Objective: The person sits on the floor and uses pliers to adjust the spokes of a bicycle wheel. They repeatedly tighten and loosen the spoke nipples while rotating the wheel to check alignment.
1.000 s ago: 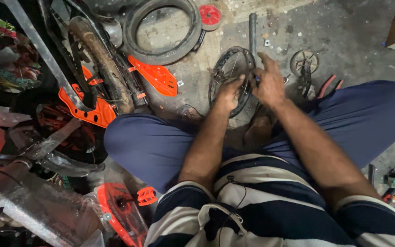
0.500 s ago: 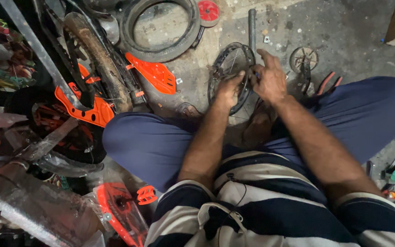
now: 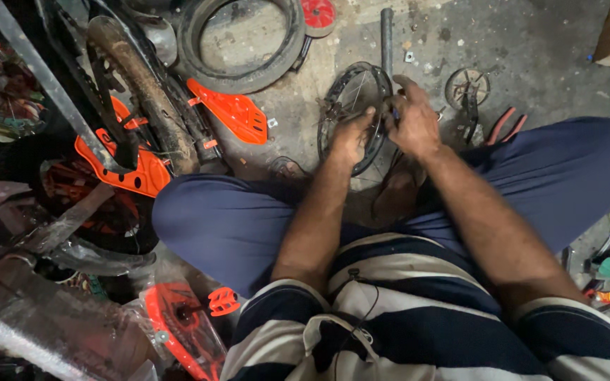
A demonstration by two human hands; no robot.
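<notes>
I sit cross-legged on a concrete floor in dark blue trousers and a striped shirt. A small spoked bicycle wheel rim point(image 3: 347, 92) stands in front of my knees. My left hand point(image 3: 351, 134) grips its near edge. My right hand point(image 3: 412, 120) is closed on the rim's right side, with a small tool or part between the fingers that I cannot make out. A metal rod point(image 3: 387, 35) lies on the floor just beyond the rim.
A black tyre point(image 3: 245, 42) lies at the back, with a red disc point(image 3: 318, 13) beside it. Orange plastic guards point(image 3: 231, 111) and a muddy bicycle frame point(image 3: 142, 85) crowd the left. A small sprocket point(image 3: 466, 86) and red-handled pliers point(image 3: 501, 125) lie at right.
Both hands stay on the rim. The view has shifted slightly; the hands have barely moved.
</notes>
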